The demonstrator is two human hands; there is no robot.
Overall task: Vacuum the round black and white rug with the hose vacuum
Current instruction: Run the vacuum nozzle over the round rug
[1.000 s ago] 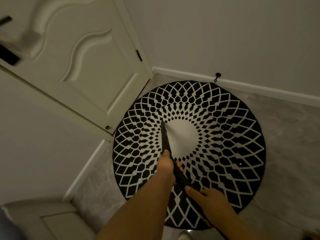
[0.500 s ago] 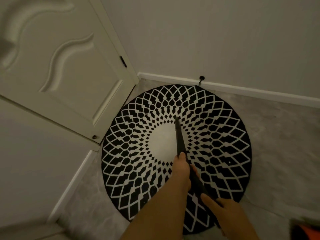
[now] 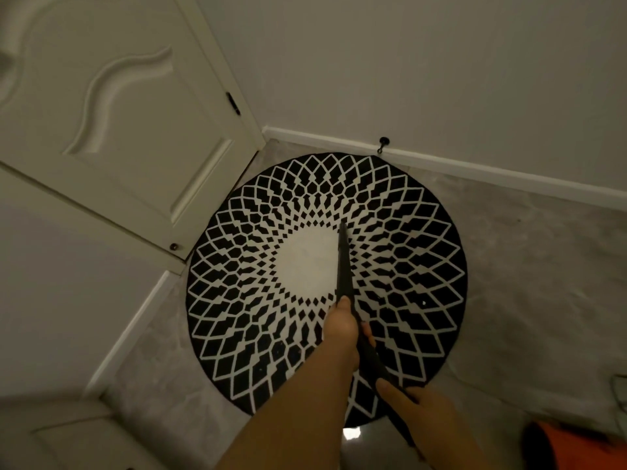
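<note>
Gripping slim black wand [image 3: 344, 262] over round patterned rug [image 3: 407, 266].

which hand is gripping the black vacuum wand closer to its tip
The left hand: it grips the black vacuum wand farther forward over the round black and white rug, while the right hand holds it nearer the body.
</note>
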